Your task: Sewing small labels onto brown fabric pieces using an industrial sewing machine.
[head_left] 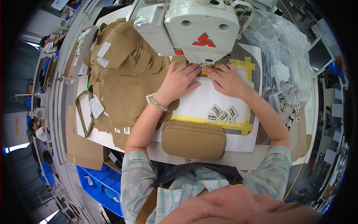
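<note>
Both my hands rest under the head of a white sewing machine (201, 28), on either side of its needle area. My left hand (181, 82) lies with its fingers stretched toward the needle and its thumb apart. Opposite it, my right hand (229, 80) has its fingers spread and slightly bent, tips near the same spot. Brown fabric (179, 59) shows beneath and behind the fingertips, partly hidden by hands and machine. Closer to me, several small pale labels (223, 116) lie on a white sheet (195, 100) edged with yellow tape.
A large heap of brown fabric pieces (123, 86) covers the left side. A folded brown stack (194, 140) lies at the near edge. Clear plastic wrapping (279, 48) fills the right. A blue crate (100, 183) stands at the lower left, beside a cardboard box (87, 149).
</note>
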`<control>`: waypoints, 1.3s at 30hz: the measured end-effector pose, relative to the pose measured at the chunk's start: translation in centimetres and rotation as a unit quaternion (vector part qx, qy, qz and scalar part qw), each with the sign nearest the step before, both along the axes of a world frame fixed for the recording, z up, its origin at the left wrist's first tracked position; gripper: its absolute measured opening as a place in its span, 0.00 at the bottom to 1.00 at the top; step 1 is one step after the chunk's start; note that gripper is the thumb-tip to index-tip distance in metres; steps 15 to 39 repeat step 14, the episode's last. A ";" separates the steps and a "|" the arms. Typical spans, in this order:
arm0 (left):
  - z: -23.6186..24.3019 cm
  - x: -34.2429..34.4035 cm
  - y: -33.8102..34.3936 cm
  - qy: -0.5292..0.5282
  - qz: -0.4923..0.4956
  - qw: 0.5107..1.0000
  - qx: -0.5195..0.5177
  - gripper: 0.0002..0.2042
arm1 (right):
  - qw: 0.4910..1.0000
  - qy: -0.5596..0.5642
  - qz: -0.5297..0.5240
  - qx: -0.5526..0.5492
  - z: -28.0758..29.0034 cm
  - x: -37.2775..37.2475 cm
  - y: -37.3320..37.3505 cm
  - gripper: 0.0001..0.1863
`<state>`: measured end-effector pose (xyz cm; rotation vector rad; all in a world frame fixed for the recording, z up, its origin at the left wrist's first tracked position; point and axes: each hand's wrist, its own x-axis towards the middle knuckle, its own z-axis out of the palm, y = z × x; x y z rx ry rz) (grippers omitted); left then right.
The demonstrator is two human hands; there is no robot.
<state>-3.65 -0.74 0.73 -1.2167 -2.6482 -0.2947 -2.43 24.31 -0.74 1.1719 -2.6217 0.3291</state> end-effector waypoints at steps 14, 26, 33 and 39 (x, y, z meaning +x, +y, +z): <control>0.6 -0.1 0.5 -0.009 0.004 1.000 -0.025 0.24 | 1.000 -0.016 0.000 -0.001 0.3 0.4 -0.1 0.16; 0.6 -0.1 0.5 -0.009 0.004 1.000 -0.025 0.24 | 1.000 -0.016 0.000 -0.001 0.3 0.4 -0.1 0.16; 0.6 -0.1 0.5 -0.009 0.004 1.000 -0.025 0.24 | 1.000 -0.016 0.000 -0.001 0.3 0.4 -0.1 0.16; 0.6 -0.1 0.5 -0.009 0.004 1.000 -0.025 0.24 | 1.000 -0.016 0.000 -0.001 0.3 0.4 -0.1 0.16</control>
